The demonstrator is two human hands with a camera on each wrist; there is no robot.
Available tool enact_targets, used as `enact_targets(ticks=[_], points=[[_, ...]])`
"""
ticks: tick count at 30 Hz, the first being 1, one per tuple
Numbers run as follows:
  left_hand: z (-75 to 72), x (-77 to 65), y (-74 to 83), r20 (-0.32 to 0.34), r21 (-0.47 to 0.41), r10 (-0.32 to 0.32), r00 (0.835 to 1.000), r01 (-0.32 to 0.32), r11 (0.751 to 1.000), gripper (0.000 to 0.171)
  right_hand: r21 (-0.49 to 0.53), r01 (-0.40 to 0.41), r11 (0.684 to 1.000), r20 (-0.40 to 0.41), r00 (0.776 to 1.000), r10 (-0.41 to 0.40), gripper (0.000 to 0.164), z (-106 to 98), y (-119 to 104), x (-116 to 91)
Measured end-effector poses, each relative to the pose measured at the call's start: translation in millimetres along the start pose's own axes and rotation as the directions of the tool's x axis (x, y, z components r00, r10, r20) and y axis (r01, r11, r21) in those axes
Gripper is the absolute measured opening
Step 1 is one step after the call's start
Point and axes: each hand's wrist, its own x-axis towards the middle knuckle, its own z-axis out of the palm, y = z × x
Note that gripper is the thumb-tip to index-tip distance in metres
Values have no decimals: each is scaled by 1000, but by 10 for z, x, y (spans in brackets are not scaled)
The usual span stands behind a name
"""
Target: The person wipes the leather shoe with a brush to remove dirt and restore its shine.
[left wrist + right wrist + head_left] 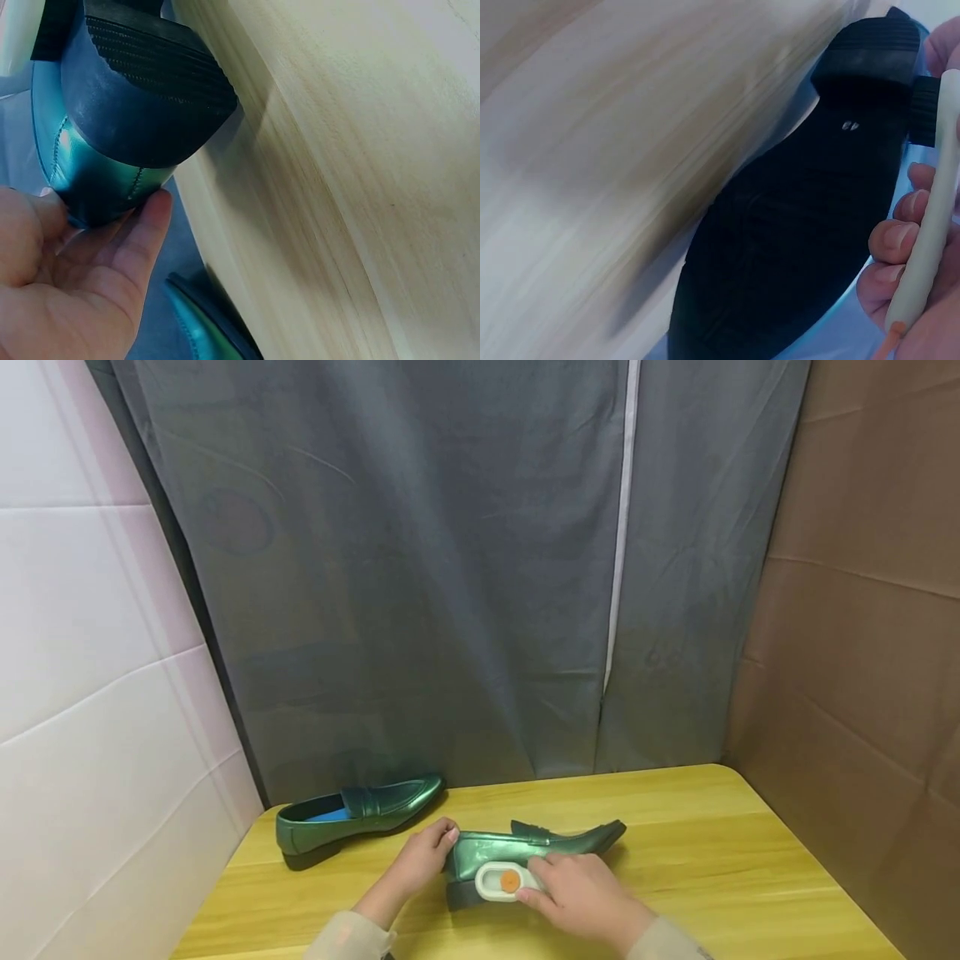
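Note:
A metallic green loafer [480,852] is held up above the table, toe pointing right. My left hand [422,860] pinches the back rim of its heel, thumb on one side and fingers on the other; the dark heel block [150,112] faces the left wrist camera. In my right hand [588,897] is a white-handled brush [490,882] with an orange round spot. Its dark bristles [924,112] are right at the shoe's side near the heel. The black sole [802,210] fills the middle of the right wrist view.
Another green loafer [318,837] with a blue insole stands at the back left of the yellow wood-grain table [720,860]. Behind hangs a grey curtain [450,610]. A white panel [97,693] borders the left, a brown one [862,652] the right.

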Motion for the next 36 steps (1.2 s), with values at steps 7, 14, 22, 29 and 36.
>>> enact_targets(ticks=[7, 14, 22, 29, 36], points=[[-16, -19, 11, -1, -13, 1, 1000, -1, 1000, 20, -57, 17, 998, 26, 1000, -15, 47, 28, -145, 95], [-10, -39, 7, 3, -46, 0, 1000, 0, 999, 19, -111, 40, 993, 62, 998, -33, 52, 21, -339, 207], [-40, -48, -10, 27, -80, 1, 1000, 1, 997, 22, -164, 55, 985, 33, 998, -50, 52, 58, -503, 296], [-41, -31, -53, 37, -40, -4, 999, 6, 999, 25, -155, 48, 987, 6, 999, -48, 54, 70, -538, 331], [-57, -28, -35, 42, -52, 4, 999, -2, 999, 23, -160, 13, 987, -23, 1000, -17, 49, 71, -500, 364]])
